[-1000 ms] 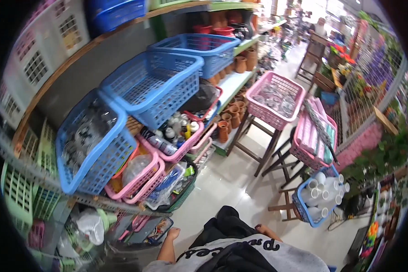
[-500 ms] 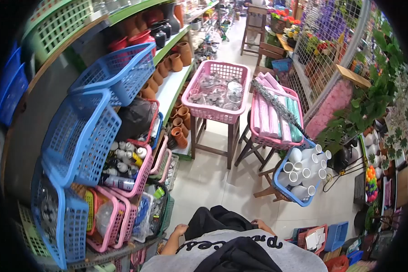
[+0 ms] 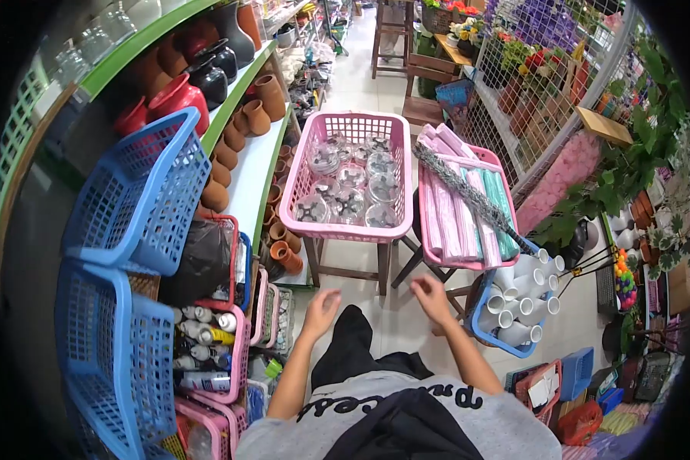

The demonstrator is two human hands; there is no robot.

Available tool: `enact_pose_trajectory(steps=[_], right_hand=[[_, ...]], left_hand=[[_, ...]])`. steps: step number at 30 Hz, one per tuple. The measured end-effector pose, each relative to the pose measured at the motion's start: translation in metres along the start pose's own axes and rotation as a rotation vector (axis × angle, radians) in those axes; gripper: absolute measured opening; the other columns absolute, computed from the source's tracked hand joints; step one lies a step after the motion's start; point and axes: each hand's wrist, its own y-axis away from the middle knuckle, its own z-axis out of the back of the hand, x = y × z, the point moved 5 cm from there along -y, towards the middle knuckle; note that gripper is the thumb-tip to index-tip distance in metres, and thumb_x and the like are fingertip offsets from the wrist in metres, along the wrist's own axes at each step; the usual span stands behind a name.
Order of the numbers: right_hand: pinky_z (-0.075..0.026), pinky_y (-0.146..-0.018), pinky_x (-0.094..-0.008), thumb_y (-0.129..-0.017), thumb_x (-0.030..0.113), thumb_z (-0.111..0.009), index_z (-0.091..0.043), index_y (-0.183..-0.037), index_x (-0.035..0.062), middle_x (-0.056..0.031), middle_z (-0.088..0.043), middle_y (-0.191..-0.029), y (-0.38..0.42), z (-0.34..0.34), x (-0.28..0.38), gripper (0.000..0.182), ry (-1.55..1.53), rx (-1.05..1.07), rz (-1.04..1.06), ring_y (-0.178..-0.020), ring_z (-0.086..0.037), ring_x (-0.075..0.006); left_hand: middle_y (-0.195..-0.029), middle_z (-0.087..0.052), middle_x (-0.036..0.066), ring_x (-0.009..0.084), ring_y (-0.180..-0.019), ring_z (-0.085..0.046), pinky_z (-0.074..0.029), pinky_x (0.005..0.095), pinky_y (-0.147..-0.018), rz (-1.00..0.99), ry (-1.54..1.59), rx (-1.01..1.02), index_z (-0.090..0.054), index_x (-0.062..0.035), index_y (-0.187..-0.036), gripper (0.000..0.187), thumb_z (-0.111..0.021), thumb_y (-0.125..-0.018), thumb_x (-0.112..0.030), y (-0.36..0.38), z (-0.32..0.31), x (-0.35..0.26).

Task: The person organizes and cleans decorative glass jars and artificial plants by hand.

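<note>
In the head view a pink basket [image 3: 346,231] of clear, round glass-like pieces stands on a dark wooden stool [image 3: 383,270]. Below its near left corner my left hand [image 3: 323,310] is in the air, holding nothing, with its fingers loosely bent and apart. My right hand [image 3: 429,295] hangs below and right of the basket, empty, its fingers curled. Neither hand touches the basket. Close to my right hand, a second pink basket [image 3: 468,264] holds pink and green wrapped rolls with a grey tinsel-like strand [image 3: 468,188] across them.
White vases [image 3: 525,307] fill a blue basket [image 3: 484,337] at the right. Blue baskets [image 3: 142,222] and baskets of bottles [image 3: 241,360] stack up on the left. Clay pots [image 3: 269,96] line a green-edged shelf [image 3: 238,100]. A wire rack [image 3: 525,138] stands at upper right.
Both hands have come up and forward from beside the body to just below the pink basket of round pieces. The view has moved closer to that basket.
</note>
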Motion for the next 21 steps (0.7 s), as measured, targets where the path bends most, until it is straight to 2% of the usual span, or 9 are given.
enact_pose_trajectory(steps=[4,6,10,12,13,14,16,18,21], right_hand=[[-0.047,-0.064,-0.0289,-0.084,0.008,-0.06,-0.06,-0.092,-0.0021,-0.0111,-0.062,-0.077,-0.102,-0.009,0.067,0.013,0.137,0.009,0.227,-0.071,-0.061,-0.0181],[-0.048,-0.067,-0.0335,-0.078,0.005,-0.061,-0.06,-0.094,-0.0012,-0.0152,-0.06,-0.082,-0.145,-0.016,0.09,0.017,0.172,0.024,0.305,-0.076,-0.061,-0.0253],[-0.049,-0.072,-0.0376,-0.072,0.003,-0.063,-0.057,-0.101,-0.0012,-0.0175,-0.058,-0.092,-0.218,-0.031,0.085,0.03,0.431,0.107,0.409,-0.085,-0.06,-0.0291],[-0.049,-0.077,-0.0385,-0.065,0.003,-0.067,-0.052,-0.113,-0.001,-0.0201,-0.054,-0.106,-0.243,-0.046,0.07,0.05,0.761,0.222,0.434,-0.092,-0.059,-0.0349],[-0.047,-0.086,-0.0429,-0.063,0.007,-0.071,-0.045,-0.125,0.0014,-0.0182,-0.051,-0.115,-0.252,-0.052,0.057,0.067,0.915,0.326,0.359,-0.1,-0.057,-0.0355],[-0.047,-0.086,-0.0429,-0.063,0.007,-0.071,-0.045,-0.125,0.0014,-0.0182,-0.051,-0.115,-0.258,-0.054,0.05,0.067,0.912,0.326,0.356,-0.1,-0.057,-0.0355],[-0.04,-0.093,-0.05,-0.063,0.015,-0.075,-0.039,-0.132,0.0054,-0.0154,-0.05,-0.119,-0.263,-0.063,0.031,0.079,1.41,0.382,0.461,-0.111,-0.051,-0.0338],[-0.034,-0.096,-0.055,-0.06,0.025,-0.079,-0.036,-0.136,0.009,-0.015,-0.049,-0.121,-0.276,-0.07,0.007,0.089,1.433,0.285,0.533,-0.116,-0.047,-0.0311],[-0.037,-0.096,-0.0523,-0.056,0.028,-0.082,-0.033,-0.137,0.0107,-0.0168,-0.045,-0.124,-0.282,-0.068,0.019,0.096,1.355,0.441,0.444,-0.115,-0.048,-0.0314]], left_hand=[[-0.094,-0.063,0.014,0.0265,-0.09,-0.063,-0.048,0.0328,-0.081,-0.145,0.079,0.095,-0.06,0.0011,-0.101,0.022,-0.061,-0.083,-0.011,-0.106,0.01,-0.095],[-0.099,-0.061,0.015,0.0308,-0.093,-0.06,-0.047,0.0349,-0.083,-0.352,-0.066,0.121,-0.058,0.0008,-0.105,0.026,-0.059,-0.083,-0.012,-0.153,0.006,-0.115],[-0.109,-0.056,0.018,0.0346,-0.1,-0.056,-0.045,0.0382,-0.087,-0.396,-0.207,0.162,-0.054,-0.0001,-0.113,0.034,-0.058,-0.083,-0.015,-0.229,-0.013,-0.106],[-0.114,-0.054,0.018,0.0358,-0.106,-0.053,-0.042,0.0381,-0.091,-0.371,-0.315,0.187,-0.051,0.0001,-0.117,0.04,-0.059,-0.083,-0.018,-0.251,-0.023,-0.091],[-0.117,-0.052,0.019,0.0356,-0.11,-0.051,-0.041,0.0385,-0.093,-0.348,-0.312,0.218,-0.049,0.0001,-0.119,0.042,-0.06,-0.083,-0.019,-0.26,-0.027,-0.084],[-0.117,-0.052,0.019,0.0356,-0.11,-0.051,-0.041,0.0385,-0.093,-0.346,-0.314,0.221,-0.049,0.0001,-0.119,0.042,-0.06,-0.083,-0.019,-0.265,-0.03,-0.077],[-0.117,-0.052,0.019,0.0357,-0.11,-0.051,-0.041,0.0382,-0.094,-0.276,-0.325,0.276,-0.05,0.0002,-0.12,0.042,-0.06,-0.084,-0.02,-0.272,-0.034,-0.066],[-0.115,-0.053,0.019,0.0352,-0.109,-0.052,-0.041,0.0383,-0.094,-0.279,-0.327,0.274,-0.05,0.0001,-0.119,0.043,-0.061,-0.083,-0.02,-0.276,-0.034,-0.062],[-0.114,-0.055,0.019,0.0326,-0.107,-0.055,-0.043,0.0373,-0.092,-0.277,-0.27,0.25,-0.051,0.0001,-0.12,0.043,-0.061,-0.083,-0.02,-0.28,-0.029,-0.06]])
